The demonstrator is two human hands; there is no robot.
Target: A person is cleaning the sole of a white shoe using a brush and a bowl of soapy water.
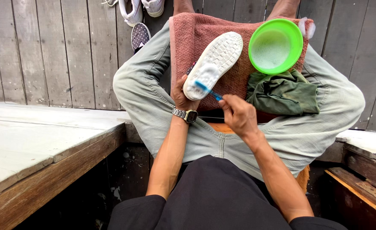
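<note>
Shoe (215, 61) sole-up, toe toward upper right

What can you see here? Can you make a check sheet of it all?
Surface: pink towel spread over the person's lap.
Job's things: white rubber-soled shoe, sole up; blue toothbrush bristles on its heel.
Clutter: green plastic bowl of sudsy water; crumpled green cloth.
Grippers: left hand holds the shoe's heel; right hand grips the toothbrush.
Cables: nothing seen.
Surroundings: grey wooden deck, white sneakers, dotted dark shoe, wooden bench.
</note>
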